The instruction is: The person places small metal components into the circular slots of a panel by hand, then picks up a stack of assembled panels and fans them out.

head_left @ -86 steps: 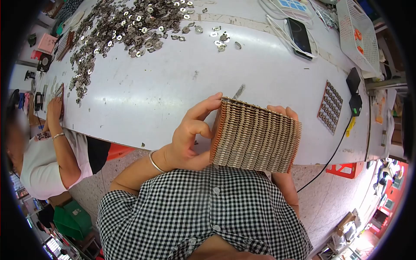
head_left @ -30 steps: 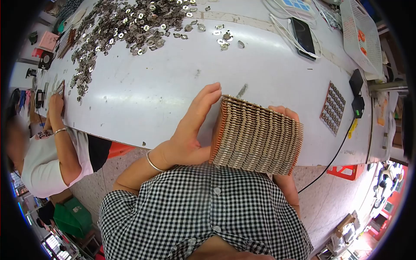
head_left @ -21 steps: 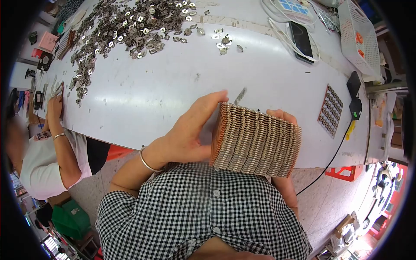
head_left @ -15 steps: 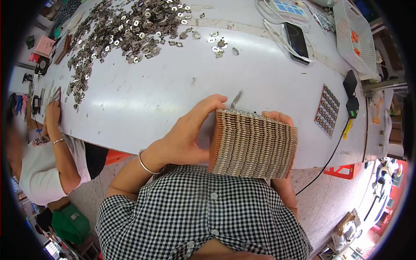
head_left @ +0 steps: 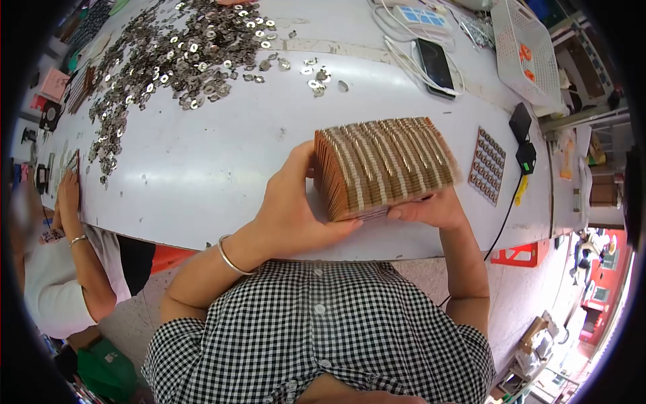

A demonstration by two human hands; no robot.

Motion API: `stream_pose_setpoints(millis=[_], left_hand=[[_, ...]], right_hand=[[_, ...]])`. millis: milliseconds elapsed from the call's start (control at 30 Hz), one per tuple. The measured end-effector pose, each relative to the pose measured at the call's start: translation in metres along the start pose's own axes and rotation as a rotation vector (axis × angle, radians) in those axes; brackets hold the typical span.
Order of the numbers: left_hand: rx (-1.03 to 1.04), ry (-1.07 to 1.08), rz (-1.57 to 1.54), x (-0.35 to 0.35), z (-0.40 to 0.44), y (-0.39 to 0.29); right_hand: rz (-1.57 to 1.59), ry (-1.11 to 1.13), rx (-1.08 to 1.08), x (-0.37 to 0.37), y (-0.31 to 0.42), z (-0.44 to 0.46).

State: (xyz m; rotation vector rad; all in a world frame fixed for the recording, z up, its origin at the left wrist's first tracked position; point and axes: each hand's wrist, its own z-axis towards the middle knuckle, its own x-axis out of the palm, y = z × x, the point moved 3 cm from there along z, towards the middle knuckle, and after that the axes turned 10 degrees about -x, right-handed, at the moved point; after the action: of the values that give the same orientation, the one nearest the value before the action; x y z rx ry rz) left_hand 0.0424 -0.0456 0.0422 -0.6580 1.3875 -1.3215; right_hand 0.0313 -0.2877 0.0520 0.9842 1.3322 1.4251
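Both of my hands hold a thick stack of thin brown boards [head_left: 387, 165], raised over the front part of the table. Rows of small metal pieces show along the stack's face between the board edges. My left hand [head_left: 286, 205] grips the left end, with the thumb along the lower edge and the fingertips partly hidden behind. My right hand [head_left: 434, 210] supports the lower right corner; its thumb shows beneath and its other fingers are mostly hidden. To the right on the table lies a single board [head_left: 487, 166] set with rows of small metal pieces.
A large heap of small metal pieces [head_left: 182, 54] spreads over the table's [head_left: 222, 155] back left. A phone [head_left: 435, 66] with white cables and a white basket [head_left: 528, 57] stand at the back right. At the left, a co-worker's hand [head_left: 68, 195] rests at the table edge.
The stack has been lifted and tilted, so its face with the metal rows turns upward. My right hand has come under its lower right corner. The camera view has shifted slightly.
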Motion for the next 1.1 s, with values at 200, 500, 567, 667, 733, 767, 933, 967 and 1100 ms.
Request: stream_pose_setpoints(millis=[200, 500, 567, 667, 733, 767, 933, 967, 1100], left_hand=[[-0.448, 0.13, -0.344, -0.01, 0.011, 0.004], [-0.569, 0.208, -0.462, -0.011, 0.005, 0.008], [-0.547, 0.2, -0.445, -0.01, 0.005, 0.008], [-0.527, 0.197, -0.436, -0.009, 0.003, 0.006], [-0.55, 0.211, -0.423, -0.01, 0.005, 0.003], [-0.563, 0.219, -0.419, -0.01, 0.006, 0.002], [-0.42, 0.16, -0.224, -0.013, 0.011, -0.013], [-0.371, 0.139, -0.152, -0.014, 0.011, -0.017], [-0.161, 0.061, 0.057, -0.015, 0.011, -0.039]], right_hand=[[0.046, 0.041, 0.196, 0.014, 0.006, 0.018], [0.069, 0.012, 0.237, 0.02, 0.002, 0.009], [0.064, 0.009, 0.226, 0.021, 0.002, 0.007], [0.074, 0.009, 0.21, 0.02, 0.003, 0.006], [0.084, -0.008, 0.214, 0.019, 0.003, 0.004], [0.107, -0.014, 0.228, 0.018, 0.006, 0.004], [0.28, -0.033, 0.177, 0.018, 0.012, 0.003], [0.285, -0.038, 0.141, 0.016, 0.007, -0.001], [0.311, -0.016, 0.003, 0.001, -0.019, -0.006]])
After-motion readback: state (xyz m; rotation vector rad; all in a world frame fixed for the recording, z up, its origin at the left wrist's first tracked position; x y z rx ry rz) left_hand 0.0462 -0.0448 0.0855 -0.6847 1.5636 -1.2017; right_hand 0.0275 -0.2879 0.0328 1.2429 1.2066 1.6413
